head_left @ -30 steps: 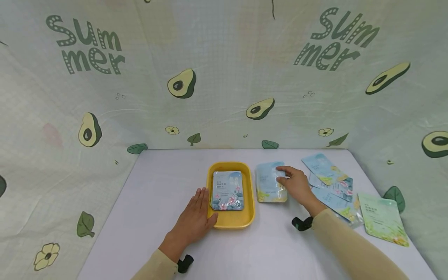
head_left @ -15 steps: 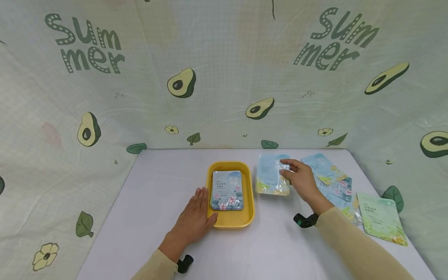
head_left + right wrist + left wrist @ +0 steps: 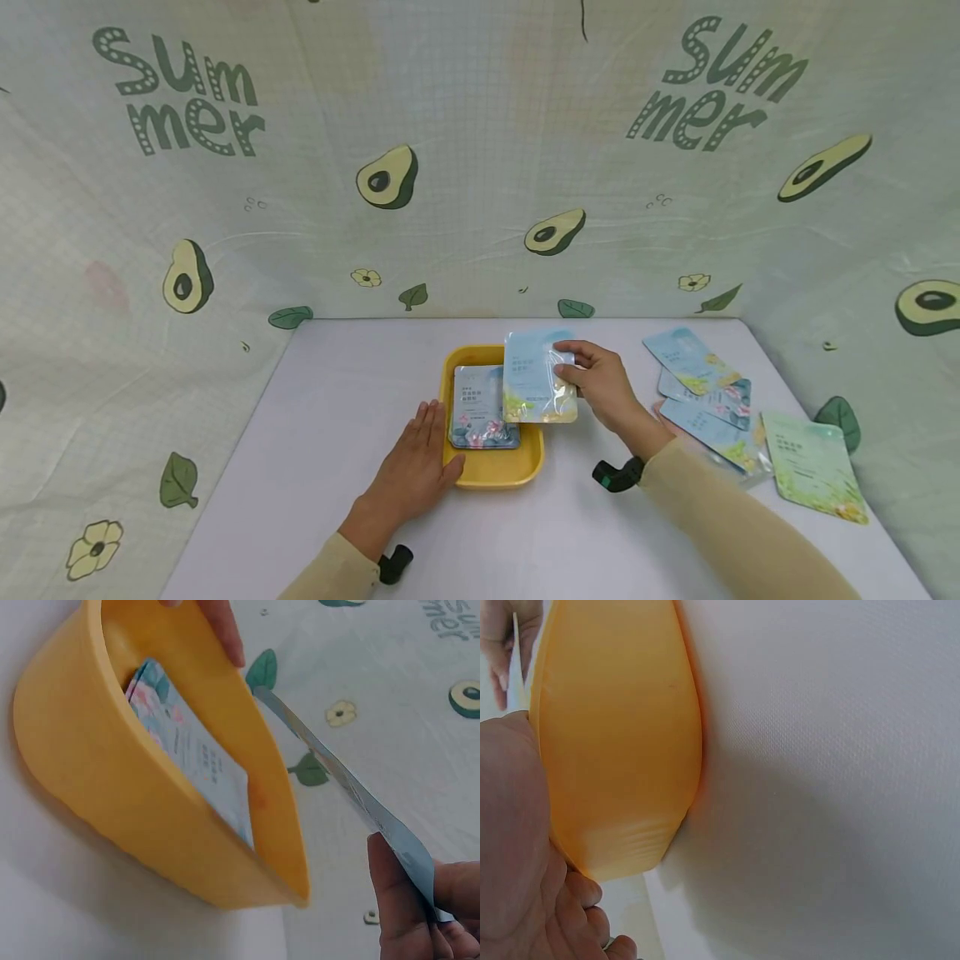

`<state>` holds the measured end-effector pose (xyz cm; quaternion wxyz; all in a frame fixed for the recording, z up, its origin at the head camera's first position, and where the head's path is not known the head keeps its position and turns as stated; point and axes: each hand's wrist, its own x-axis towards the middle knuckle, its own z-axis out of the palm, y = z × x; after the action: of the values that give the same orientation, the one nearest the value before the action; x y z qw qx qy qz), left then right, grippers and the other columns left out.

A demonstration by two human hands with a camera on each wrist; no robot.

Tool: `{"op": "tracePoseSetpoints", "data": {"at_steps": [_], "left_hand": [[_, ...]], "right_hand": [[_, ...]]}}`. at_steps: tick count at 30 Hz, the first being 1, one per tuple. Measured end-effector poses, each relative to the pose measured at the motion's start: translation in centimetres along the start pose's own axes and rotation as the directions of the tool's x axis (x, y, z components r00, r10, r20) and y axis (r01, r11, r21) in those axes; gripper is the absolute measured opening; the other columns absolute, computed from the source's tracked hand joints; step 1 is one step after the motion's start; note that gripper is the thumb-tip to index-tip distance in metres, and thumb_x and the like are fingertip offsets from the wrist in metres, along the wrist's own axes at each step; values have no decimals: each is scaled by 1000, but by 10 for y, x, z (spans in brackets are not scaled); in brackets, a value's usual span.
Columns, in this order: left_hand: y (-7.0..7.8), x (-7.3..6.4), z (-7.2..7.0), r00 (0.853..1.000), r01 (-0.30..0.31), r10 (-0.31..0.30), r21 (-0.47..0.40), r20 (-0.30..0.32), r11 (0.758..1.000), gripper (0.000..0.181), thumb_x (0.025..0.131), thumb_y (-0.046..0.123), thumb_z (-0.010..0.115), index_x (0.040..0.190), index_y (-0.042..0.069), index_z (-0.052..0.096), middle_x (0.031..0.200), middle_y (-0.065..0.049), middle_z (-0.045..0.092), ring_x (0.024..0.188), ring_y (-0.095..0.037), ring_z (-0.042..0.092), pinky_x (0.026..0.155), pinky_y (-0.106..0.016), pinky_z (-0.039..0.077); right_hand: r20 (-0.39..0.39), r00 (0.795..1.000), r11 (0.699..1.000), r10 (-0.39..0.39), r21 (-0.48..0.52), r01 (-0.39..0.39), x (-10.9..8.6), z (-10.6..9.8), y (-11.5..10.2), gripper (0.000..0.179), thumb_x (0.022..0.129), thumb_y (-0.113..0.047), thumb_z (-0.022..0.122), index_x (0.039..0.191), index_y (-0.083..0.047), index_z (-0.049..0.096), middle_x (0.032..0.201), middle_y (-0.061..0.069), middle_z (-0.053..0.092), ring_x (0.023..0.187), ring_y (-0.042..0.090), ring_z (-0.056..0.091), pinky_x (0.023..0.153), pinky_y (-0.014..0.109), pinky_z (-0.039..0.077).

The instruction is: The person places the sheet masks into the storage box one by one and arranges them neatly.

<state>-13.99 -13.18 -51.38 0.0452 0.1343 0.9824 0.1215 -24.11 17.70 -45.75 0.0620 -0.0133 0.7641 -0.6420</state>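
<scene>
A light blue face mask packet [image 3: 534,383] with a yellow-green lower edge is pinched at its right side between the thumb and fingers of my right hand [image 3: 603,383]. It hangs over the right part of a yellow plastic tray [image 3: 491,479]. Inside the tray lie stacked face mask packets with pink flowers [image 3: 472,412], partly hidden by the held one. My left hand [image 3: 411,458] rests along the tray's left side with fingers straight. In the right wrist view the held packet [image 3: 345,780] shows edge-on, above the tray wall [image 3: 172,825].
Right of the tray, several packets overlap on the white table: a blue one [image 3: 686,358], a flowered one [image 3: 723,404] and another blue one [image 3: 705,429]. A green packet [image 3: 813,467] lies near the table's right edge. A printed cloth [image 3: 465,125] hangs behind.
My right hand has lifted the blue packet off the table and carried it left, over the tray. My left hand has stayed at the tray's left side.
</scene>
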Motion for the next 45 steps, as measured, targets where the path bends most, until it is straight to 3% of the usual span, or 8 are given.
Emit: {"op": "tracePoseSetpoints", "data": {"at_steps": [12,17,21,27,32,37,39,45], "left_hand": [[0,1,-3,1000,0,0,17,12,1000,87,108,52,48,167,-2,16,175,-20,18,164,-36,14,130,-54,24],[0,1,-4,1000,3,-3,30,10,1000,86,108,52,48,167,-3,17,175,-20,18,164,-36,14,131,-54,23],[0,1,-4,1000,3,-3,25,3,1000,86,108,51,49,167,-3,18,175,-21,19,164,-37,15,131,-54,22],[0,0,-4,1000,-4,4,31,-7,1000,85,109,51,49,167,-4,19,174,-22,20,163,-37,16,131,-55,23],[1,0,-5,1000,-15,15,8,-13,1000,84,109,50,49,166,-4,20,174,-23,21,163,-38,17,130,-55,24],[2,0,-5,1000,-22,22,-2,-21,1000,83,109,48,50,165,-5,21,173,-24,23,163,-39,18,130,-56,25],[2,0,-4,1000,-19,19,2,-20,1000,83,109,48,50,165,-5,21,173,-23,23,163,-39,18,130,-56,25],[1,0,-3,1000,-1,1,11,-4,1000,85,108,51,48,167,-3,19,174,-21,21,163,-37,17,130,-54,24]], "right_hand": [[34,998,999,46,-17,-46,6,62,-3,35,98,-2,70,133,-7,70,119,17,75,90,19,69,75,27,62],[23,999,996,37,-87,-35,11,82,3,33,98,-2,71,130,-7,72,131,17,72,99,22,71,83,30,63],[19,999,991,33,-130,-30,15,92,7,31,97,-3,71,127,-9,74,142,16,67,113,27,69,92,37,62],[28,999,978,26,-210,-20,17,100,10,31,98,-5,71,128,-11,74,145,17,65,132,33,61,104,49,57],[48,998,963,51,-268,-36,18,101,12,32,99,-7,71,130,-13,73,144,16,65,133,33,62,103,49,57],[100,995,928,25,-373,14,19,98,12,36,99,-8,70,135,-12,71,142,15,67,130,33,64,104,51,56],[117,993,897,0,-440,51,19,96,10,37,99,-8,70,136,-11,70,140,15,68,130,33,64,104,51,56],[143,989,828,-33,-551,107,19,93,7,46,95,-6,74,140,-9,67,128,16,72,110,27,71,92,43,62]]}}
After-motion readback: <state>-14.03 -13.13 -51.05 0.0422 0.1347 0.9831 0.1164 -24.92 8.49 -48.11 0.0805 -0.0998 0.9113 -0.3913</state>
